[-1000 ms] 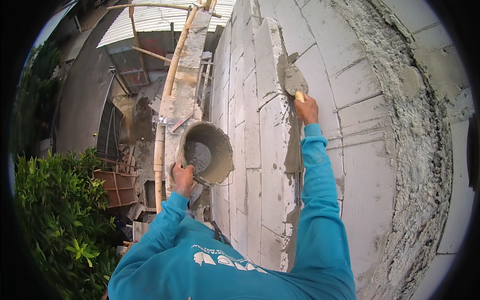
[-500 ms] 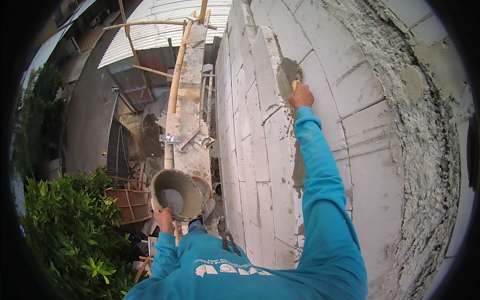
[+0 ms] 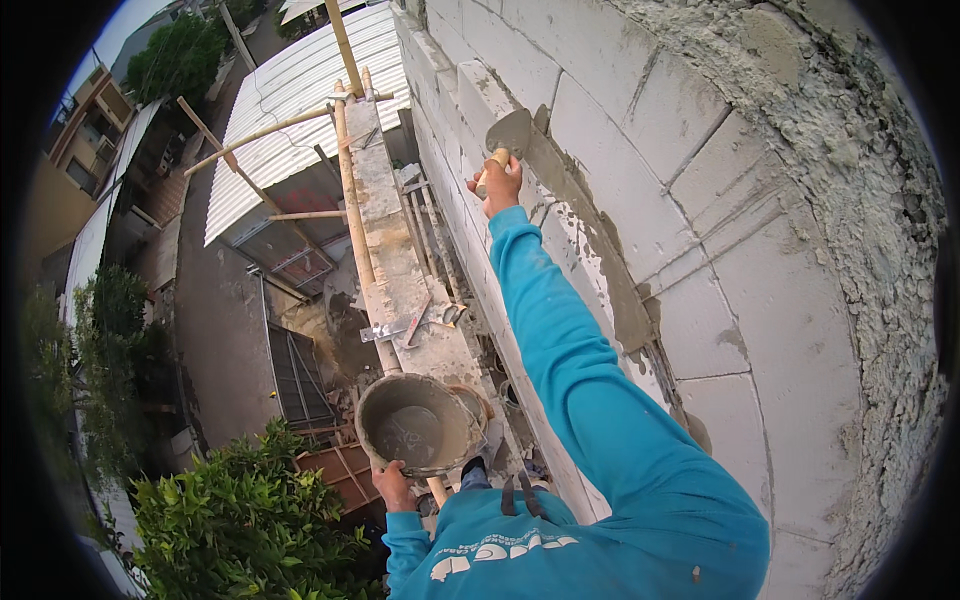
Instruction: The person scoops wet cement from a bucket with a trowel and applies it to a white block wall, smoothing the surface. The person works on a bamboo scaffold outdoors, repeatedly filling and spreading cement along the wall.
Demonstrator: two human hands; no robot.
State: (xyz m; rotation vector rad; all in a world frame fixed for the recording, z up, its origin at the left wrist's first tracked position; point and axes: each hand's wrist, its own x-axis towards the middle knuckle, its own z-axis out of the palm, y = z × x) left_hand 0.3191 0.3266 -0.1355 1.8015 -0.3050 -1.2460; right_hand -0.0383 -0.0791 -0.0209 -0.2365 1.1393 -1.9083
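Observation:
My right hand (image 3: 497, 185) is closed round the wooden handle of a trowel (image 3: 508, 130), whose mortar-coated blade is at the upper end of a strip of wet mortar (image 3: 628, 318) along a ledge of pale blocks (image 3: 477, 95) on the wall (image 3: 630, 160). At the lower middle, my left hand (image 3: 393, 485) grips the rim of a round bucket (image 3: 372, 410) with grey mortar in its bottom. Another round container behind the bucket is partly hidden.
A bamboo-and-plank scaffold (image 3: 375, 230) runs beside the wall, bearing a saw and flat tools (image 3: 410, 325). Below lie a corrugated roof (image 3: 290, 90), a paved lane (image 3: 225, 360), a metal gate (image 3: 300, 370) and leafy trees (image 3: 240, 510). Rough concrete (image 3: 870, 300) borders the wall on the right.
My right hand and trowel have moved up and left in the picture. The bucket sits lower than a second ago. The view has turned, showing more of the roof and lane.

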